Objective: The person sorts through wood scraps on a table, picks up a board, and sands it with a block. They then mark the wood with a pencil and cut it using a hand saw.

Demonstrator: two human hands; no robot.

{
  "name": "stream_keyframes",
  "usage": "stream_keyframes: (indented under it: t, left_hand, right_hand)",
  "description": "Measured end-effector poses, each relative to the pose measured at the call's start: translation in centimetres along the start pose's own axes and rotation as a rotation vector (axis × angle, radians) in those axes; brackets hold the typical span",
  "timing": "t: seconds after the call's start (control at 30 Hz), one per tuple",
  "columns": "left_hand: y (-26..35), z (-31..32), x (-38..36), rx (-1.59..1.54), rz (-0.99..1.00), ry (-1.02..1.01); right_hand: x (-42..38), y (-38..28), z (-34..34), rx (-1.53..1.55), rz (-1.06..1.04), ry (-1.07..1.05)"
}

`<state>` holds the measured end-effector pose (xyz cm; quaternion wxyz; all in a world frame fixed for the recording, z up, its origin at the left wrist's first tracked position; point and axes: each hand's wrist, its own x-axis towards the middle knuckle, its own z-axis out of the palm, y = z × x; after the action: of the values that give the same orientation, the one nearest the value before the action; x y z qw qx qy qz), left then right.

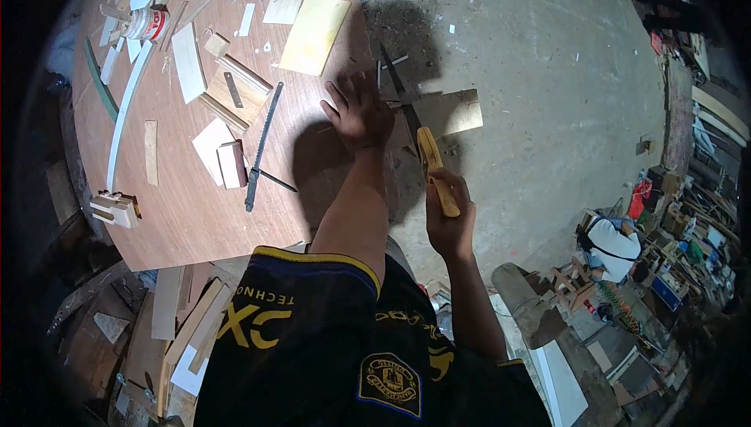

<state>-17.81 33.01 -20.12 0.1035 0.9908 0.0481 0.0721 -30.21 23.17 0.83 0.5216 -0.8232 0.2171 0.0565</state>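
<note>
My left hand [360, 110] lies with fingers spread near the right edge of the wooden table [180, 235]. My right hand [450, 216] is wrapped round the yellow handle of a handsaw [426, 149], whose dark blade points up and away beside the table edge. Between the left hand and the blade, a thin strip [393, 61] shows past the edge. A yellowish board [314, 34] is just beyond the left fingertips. Left of that hand lies a long narrow saw blade with a dark handle [266, 133]. What lies under the left palm is hidden.
Wood pieces [188, 63], a white jar [147, 25] and a small clamp-like block [116, 209] are on the table. A flat board [463, 112] lies on the floor beyond the saw. Scrap and tools [626, 309] fill the lower right.
</note>
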Motion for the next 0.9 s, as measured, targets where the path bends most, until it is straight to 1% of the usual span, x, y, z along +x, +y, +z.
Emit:
stream_keyframes:
  t: [0.07,0.13,0.37,0.43,0.57,0.63,0.67,0.73,0.77,0.83,0.87,0.9]
  left_hand:
    - [0.1,-0.2,-0.1,-0.014,-0.004,0.003]
    - [0.2,-0.4,0.0,-0.035,-0.011,0.001]
    - [0.1,-0.8,0.2,-0.036,-0.015,0.013]
    - [0.3,-1.5,0.2,0.011,0.012,-0.075]
    - [0.2,-1.5,0.2,-0.035,0.010,-0.078]
    - [0.2,-1.5,0.2,-0.028,0.023,-0.087]
    - [0.2,-1.4,0.2,-0.030,0.023,-0.091]
    - [0.2,-1.0,0.2,-0.051,0.004,-0.072]
    - [0.3,-1.0,0.2,-0.053,0.007,-0.070]
    - [0.3,-1.2,0.2,-0.081,-0.014,-0.077]
    - [0.3,-1.4,0.3,-0.079,-0.019,-0.075]
    - [0.4,-1.9,0.4,0.003,0.004,-0.130]
  right_hand:
    - [-0.1,0.0,-0.1,0.002,0.035,-0.017]
    - [0.0,0.0,0.1,-0.011,-0.039,-0.012]
    - [-0.6,-1.4,-0.3,-0.059,-0.062,-0.036]
    - [-0.7,-1.9,-0.7,-0.138,-0.068,-0.032]
    - [0.4,-2.6,-0.9,-0.104,-0.039,-0.021]
    - [1.1,-3.2,-0.5,-0.111,-0.106,-0.001]
    - [1.3,-3.5,-0.7,-0.113,-0.103,-0.001]
    - [1.5,-4.1,-1.0,-0.110,-0.022,-0.039]
    - [1.3,-4.1,-1.1,-0.109,-0.023,-0.035]
    - [0.6,-4.0,-1.5,-0.173,-0.109,-0.074]
    - [0.5,-3.7,-1.6,-0.172,-0.113,-0.078]
    - [0.5,-3.6,-1.6,-0.138,-0.056,-0.075]
